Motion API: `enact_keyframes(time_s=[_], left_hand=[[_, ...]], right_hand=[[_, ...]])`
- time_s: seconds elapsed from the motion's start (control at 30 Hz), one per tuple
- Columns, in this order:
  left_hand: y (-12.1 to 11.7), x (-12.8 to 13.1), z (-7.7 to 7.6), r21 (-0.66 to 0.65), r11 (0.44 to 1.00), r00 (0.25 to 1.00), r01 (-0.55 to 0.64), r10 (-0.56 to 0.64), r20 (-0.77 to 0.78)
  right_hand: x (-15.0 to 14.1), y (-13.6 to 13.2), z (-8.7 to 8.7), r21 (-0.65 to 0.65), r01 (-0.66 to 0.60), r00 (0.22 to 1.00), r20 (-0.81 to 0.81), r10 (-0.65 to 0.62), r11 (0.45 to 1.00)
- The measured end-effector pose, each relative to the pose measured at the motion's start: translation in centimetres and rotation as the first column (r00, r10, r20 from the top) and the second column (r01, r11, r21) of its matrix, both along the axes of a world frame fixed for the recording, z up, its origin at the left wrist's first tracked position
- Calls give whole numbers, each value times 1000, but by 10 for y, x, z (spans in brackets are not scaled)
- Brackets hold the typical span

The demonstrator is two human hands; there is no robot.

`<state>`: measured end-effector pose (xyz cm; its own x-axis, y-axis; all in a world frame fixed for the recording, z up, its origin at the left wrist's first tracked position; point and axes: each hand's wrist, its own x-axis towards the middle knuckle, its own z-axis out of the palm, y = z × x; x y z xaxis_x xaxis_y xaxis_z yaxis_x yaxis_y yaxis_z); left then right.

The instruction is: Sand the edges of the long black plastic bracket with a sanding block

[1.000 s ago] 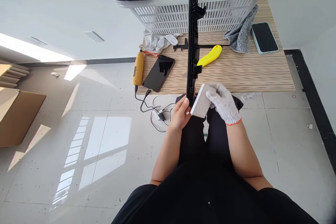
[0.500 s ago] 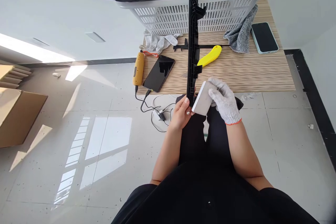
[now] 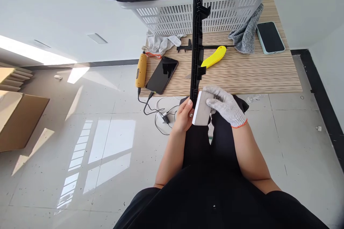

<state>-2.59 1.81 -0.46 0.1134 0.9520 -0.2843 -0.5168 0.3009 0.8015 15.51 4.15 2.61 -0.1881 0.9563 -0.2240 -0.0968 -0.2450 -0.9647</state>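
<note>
My bare left hand [image 3: 184,116] grips the near end of a long black plastic strip [image 3: 197,39] that stands out over the wooden table [image 3: 255,73] toward the basket. My right hand [image 3: 224,105], in a white knit glove, is closed on a pale grey block [image 3: 201,109] and presses it against the strip's right side, just beside my left fingers. Both hands hover over my lap at the table's front edge.
A white slotted basket [image 3: 174,18] piled with black plastic parts stands at the back. On the table lie a yellow utility knife [image 3: 214,57], a dark phone [image 3: 162,74] on a cable, a yellow tool [image 3: 141,69], spare gloves [image 3: 161,43], a grey cloth [image 3: 245,32] and a second phone [image 3: 270,37]. A cardboard box [image 3: 16,118] sits at the left.
My right hand has slid the grey block toward me and left along the strip, and the block now lies closer against it. My left hand has kept its grip.
</note>
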Motion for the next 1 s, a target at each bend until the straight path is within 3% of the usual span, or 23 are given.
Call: enact_keyframes(time_s=[0.13,0.27,0.4,0.43,0.57,0.7,0.83,1.0], left_hand=[[0,-1,-2,9,1000,999,-23,23,50],[-1,-1,-3,-11,1000,1000,-25,26,10],[0,0,-3,25,1000,998,-19,18,53],[0,0,-3,41,999,998,-12,10,59],[1,0,-4,49,999,1000,-20,20,-8],[1,0,-5,48,999,1000,-13,13,-7],[0,0,-4,54,998,1000,-19,20,-15],[0,0,-4,48,999,999,-2,-1,46]], right_hand=[[0,0,0,10,197,980,-8,-197,980],[1,0,0,-35,15,1000,-4,-15,999],[0,1,0,-6,216,976,9,-216,976],[0,2,0,-15,224,974,8,-224,974],[-1,2,0,-37,51,999,-1,-51,998],[-3,1,2,-34,244,970,-7,-245,969],[-4,0,4,-91,75,997,-9,-76,993],[-5,1,5,-73,215,975,-36,-218,974]])
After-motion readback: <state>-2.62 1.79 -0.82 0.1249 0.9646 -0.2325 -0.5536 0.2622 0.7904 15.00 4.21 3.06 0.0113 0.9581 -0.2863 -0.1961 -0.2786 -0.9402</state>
